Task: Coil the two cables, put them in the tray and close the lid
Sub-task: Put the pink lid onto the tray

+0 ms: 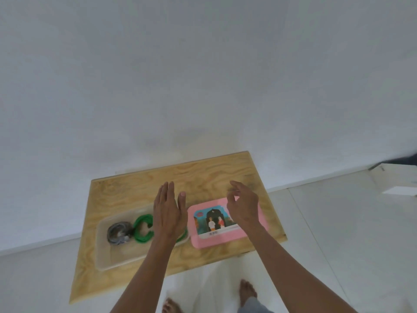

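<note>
White wall and floor surround a plywood table [203, 175]. Left hand [168, 211] flat, fingers straight, empty; right hand [244, 205] loosely curled, empty, above pink lid [255, 231]. Grey cable [118, 232] and green cable [143, 228] lie coiled in clear tray [106, 258]. Risk: coils spring up, blocking lid seating.

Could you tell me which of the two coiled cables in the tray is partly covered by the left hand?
The green cable: the left hand hides its right part. The grey cable lies fully in view at the far left of the clear tray.
</note>
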`<state>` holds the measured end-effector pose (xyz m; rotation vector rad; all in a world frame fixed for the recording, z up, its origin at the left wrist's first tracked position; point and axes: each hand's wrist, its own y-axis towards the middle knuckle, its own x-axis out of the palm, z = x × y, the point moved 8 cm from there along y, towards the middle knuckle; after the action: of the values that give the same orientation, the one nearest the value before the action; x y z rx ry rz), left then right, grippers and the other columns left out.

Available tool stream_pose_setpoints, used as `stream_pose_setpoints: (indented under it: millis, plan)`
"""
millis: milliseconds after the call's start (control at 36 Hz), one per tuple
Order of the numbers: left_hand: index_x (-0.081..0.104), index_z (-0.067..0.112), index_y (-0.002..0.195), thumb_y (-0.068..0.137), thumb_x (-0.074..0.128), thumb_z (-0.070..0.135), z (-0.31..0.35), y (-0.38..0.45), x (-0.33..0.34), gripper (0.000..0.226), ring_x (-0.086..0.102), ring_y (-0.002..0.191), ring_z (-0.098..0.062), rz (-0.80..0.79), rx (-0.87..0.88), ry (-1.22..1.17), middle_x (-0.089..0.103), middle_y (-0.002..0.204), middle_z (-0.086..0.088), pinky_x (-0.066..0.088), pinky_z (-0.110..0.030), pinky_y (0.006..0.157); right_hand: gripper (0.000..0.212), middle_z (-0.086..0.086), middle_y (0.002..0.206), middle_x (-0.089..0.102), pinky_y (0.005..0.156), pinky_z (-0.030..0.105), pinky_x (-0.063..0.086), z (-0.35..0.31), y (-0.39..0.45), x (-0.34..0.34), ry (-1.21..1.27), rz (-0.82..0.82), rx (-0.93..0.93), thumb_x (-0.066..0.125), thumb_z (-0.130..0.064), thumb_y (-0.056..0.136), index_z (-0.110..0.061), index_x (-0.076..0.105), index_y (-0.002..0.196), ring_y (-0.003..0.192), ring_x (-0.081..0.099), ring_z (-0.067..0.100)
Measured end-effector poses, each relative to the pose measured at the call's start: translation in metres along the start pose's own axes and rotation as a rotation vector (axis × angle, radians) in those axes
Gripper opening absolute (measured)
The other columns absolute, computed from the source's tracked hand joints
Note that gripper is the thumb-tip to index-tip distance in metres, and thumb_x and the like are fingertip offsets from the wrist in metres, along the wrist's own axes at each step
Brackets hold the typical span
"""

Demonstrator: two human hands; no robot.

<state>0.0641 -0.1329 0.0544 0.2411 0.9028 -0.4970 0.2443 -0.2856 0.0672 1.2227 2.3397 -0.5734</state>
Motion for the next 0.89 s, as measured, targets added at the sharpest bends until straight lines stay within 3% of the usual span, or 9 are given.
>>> stream_pose_setpoints:
  millis: [139, 306, 417, 667, 889]
  plan:
    - [0.037, 0.004, 0.150, 0.104, 0.042, 0.036, 0.042, -0.013, 0.061, 0.057, 0.028, 0.148, -0.030, -0.077, -0.020, 0.013, 0.034, 0.158, -0.015, 0.028, -0.047, 0.118, 0.039, 0.001, 0.124, 0.066, 0.083, 0.017, 0.046, 0.049, 0.026, -0.029, -0.067, -0.066, 0.047, 0.061, -0.005, 0.094, -0.016, 0.060, 0.132, 0.101, 0.063, 0.013]
    - [0.039, 0.000, 0.147, 0.099, 0.055, 0.029, 0.034, -0.030, 0.124, 0.058, 0.030, 0.145, -0.034, -0.164, -0.161, 0.069, 0.041, 0.153, -0.019, 0.026, -0.048, 0.118, 0.046, 0.003, 0.135, 0.060, 0.101, 0.033, 0.051, 0.116, 0.040, -0.028, -0.143, -0.199, 0.140, 0.062, -0.009, 0.093, -0.017, 0.055, 0.138, 0.119, 0.060, 0.019]
    - [0.038, 0.002, 0.146, 0.093, 0.063, 0.035, 0.014, -0.040, 0.149, 0.067, 0.032, 0.142, -0.035, -0.217, -0.249, 0.127, 0.043, 0.150, -0.021, 0.030, -0.050, 0.116, 0.053, 0.002, 0.144, 0.051, 0.107, 0.031, 0.044, 0.145, 0.042, -0.018, -0.236, -0.267, 0.173, 0.064, -0.016, 0.093, -0.019, 0.049, 0.143, 0.129, 0.052, 0.021]
    - [0.034, 0.004, 0.148, 0.087, 0.068, 0.050, -0.014, -0.037, 0.177, 0.084, 0.016, 0.148, -0.040, -0.201, -0.299, 0.261, 0.022, 0.160, -0.023, 0.019, -0.051, 0.120, 0.082, 0.004, 0.160, 0.020, 0.112, 0.045, 0.032, 0.173, 0.048, 0.013, -0.534, -0.319, 0.091, 0.063, -0.056, 0.086, -0.030, 0.022, 0.153, 0.144, 0.021, 0.029]
    - [0.018, 0.022, 0.153, 0.072, 0.075, 0.064, -0.015, -0.038, 0.183, 0.107, 0.003, 0.150, -0.042, -0.161, -0.407, 0.182, 0.010, 0.160, -0.027, 0.010, -0.056, 0.121, 0.090, 0.002, 0.164, 0.010, 0.116, 0.048, 0.021, 0.191, 0.053, 0.003, -0.573, -0.285, 0.125, 0.064, -0.060, 0.084, -0.035, 0.014, 0.155, 0.148, 0.011, 0.031]
